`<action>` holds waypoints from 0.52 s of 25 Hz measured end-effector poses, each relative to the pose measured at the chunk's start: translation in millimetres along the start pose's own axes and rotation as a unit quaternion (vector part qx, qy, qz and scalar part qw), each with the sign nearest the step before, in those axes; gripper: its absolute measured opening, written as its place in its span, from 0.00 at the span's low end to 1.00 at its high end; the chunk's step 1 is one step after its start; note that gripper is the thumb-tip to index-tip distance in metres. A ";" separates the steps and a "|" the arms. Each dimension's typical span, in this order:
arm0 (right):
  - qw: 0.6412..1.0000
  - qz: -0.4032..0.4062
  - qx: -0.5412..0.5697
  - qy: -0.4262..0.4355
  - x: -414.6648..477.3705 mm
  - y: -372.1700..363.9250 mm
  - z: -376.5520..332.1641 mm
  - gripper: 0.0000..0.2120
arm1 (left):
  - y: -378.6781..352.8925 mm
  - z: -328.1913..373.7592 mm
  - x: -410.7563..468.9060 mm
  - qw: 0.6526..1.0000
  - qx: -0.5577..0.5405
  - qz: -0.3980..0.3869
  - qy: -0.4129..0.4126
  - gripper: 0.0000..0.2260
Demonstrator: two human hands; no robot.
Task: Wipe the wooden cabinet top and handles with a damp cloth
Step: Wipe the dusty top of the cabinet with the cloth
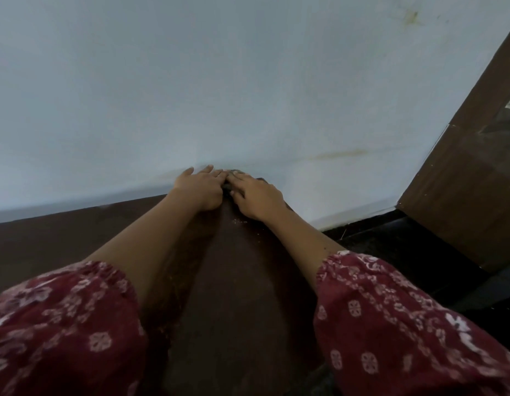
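Note:
The dark brown wooden cabinet top (76, 238) runs from my body out to the pale wall. Both arms are stretched across it. My left hand (200, 187) lies flat at the far edge, fingers spread toward the wall. My right hand (255, 195) lies beside it, fingers touching those of the left. Between and under the fingers a small dark piece of cloth (228, 191) shows; most of it is hidden. Pale crumbs or dust (239, 222) lie on the wood just below the right hand. The cabinet handles are out of sight.
A pale blue-grey wall (248, 81) fills the upper view, with faint yellowish stains. At the right stands a dark brown wooden door or panel (462, 181). Below it lies a dark floor (391, 238). My red patterned sleeves (391, 324) cover the lower corners.

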State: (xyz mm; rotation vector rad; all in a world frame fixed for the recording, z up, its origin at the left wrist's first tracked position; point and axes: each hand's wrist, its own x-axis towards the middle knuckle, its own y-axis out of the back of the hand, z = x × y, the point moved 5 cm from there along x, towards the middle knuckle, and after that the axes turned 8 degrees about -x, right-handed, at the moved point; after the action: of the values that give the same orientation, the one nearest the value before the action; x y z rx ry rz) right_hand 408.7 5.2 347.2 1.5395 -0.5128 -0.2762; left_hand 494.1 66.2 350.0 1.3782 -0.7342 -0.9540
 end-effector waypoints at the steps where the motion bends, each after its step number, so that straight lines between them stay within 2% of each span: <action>1: 1.000 0.001 0.002 0.015 -0.3 -0.8 -12.8 0.23 | -1.4 -9.8 -6.8 1.000 -0.009 -0.002 0.009 0.25; 7: 0.996 0.027 0.020 0.086 -23.4 -3.4 -64.1 0.23 | -7.9 -43.5 -59.6 0.998 -0.038 0.005 0.050 0.24; 10: 0.994 0.029 0.009 0.108 -48.5 -1.8 -49.4 0.23 | -13.6 -21.8 -75.6 0.997 -0.061 0.016 0.036 0.24; 13: 0.996 0.027 0.013 0.089 -71.0 -2.1 -19.5 0.23 | -18.7 16.5 -80.4 0.996 -0.082 0.019 0.019 0.25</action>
State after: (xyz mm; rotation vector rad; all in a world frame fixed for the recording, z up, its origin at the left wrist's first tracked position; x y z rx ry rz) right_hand 356.9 56.4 335.9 1.5570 -0.4177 -0.0898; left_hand 440.6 130.6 341.3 1.2303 -0.6378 -0.9349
